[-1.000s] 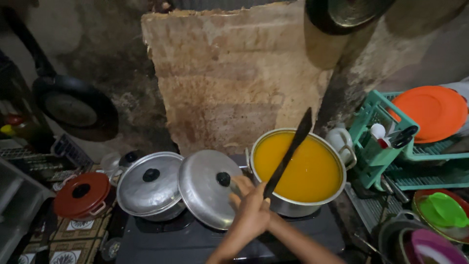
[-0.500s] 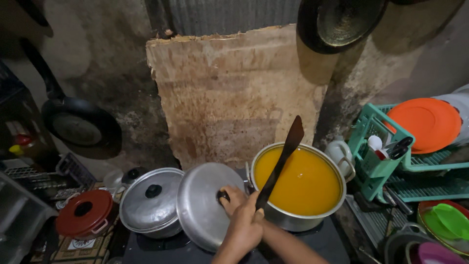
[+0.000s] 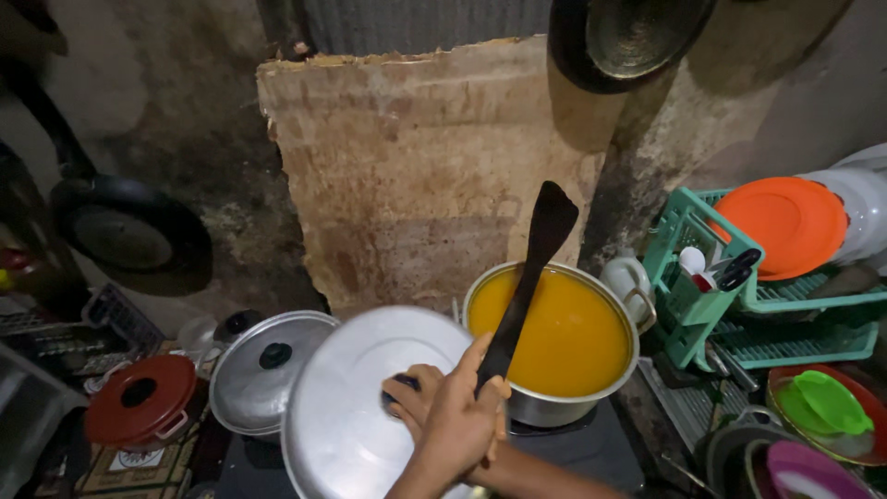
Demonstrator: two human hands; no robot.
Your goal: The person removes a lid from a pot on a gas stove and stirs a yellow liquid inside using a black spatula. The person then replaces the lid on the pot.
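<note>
Low in the middle of the frame, our right hand (image 3: 462,420) is clenched around the handle of a long dark wooden spatula (image 3: 528,277), whose flat blade stands tilted up and to the right, clear above the soup. Just behind it, our left hand (image 3: 413,399) pinches the black knob of a large round metal lid (image 3: 356,407), which is lifted and tipped toward us, left of the pot.

The open metal pot (image 3: 552,337) sits right of centre on a dark stove (image 3: 591,444), filled nearly to the rim with smooth orange-yellow liquid. We judge that stirring well here means lowering the blade gently and sweeping along the bottom slowly, since so full a pot would slop over easily. We also think the lid is best kept tilted away from the wrist, so that any steam or drips fall clear of the hands.

At lower left, a second pot wears a smaller metal lid (image 3: 268,370) with a black knob, and a red-lidded pot (image 3: 139,411) sits beside it. A black pan (image 3: 129,236) hangs on the wall at left. At right, a green dish rack (image 3: 711,277) holds an orange plate (image 3: 785,226).
</note>
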